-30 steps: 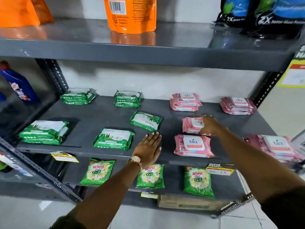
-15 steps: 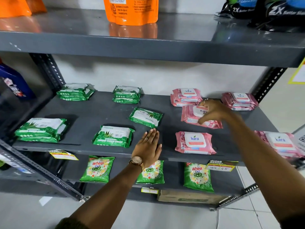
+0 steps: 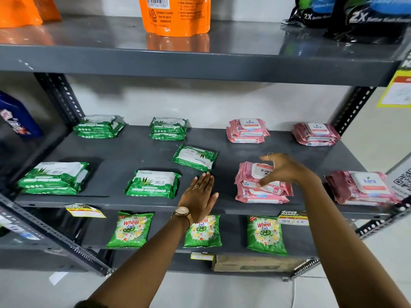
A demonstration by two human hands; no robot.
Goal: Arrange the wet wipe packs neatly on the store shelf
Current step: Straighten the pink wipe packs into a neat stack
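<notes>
right hand [image 3: 283, 168] fingers spread, hovering over skewed pink pack [image 3: 262, 177] atop front stack. left hand [image 3: 200, 196] flat, fingers together, on shelf [image 3: 124, 152]. pack soft, slick, light; pinch long edges, square it.

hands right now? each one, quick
Left hand: open, flat on the shelf, holding nothing.
Right hand: open, fingers spread just over the top pink pack, not gripping it.
</notes>
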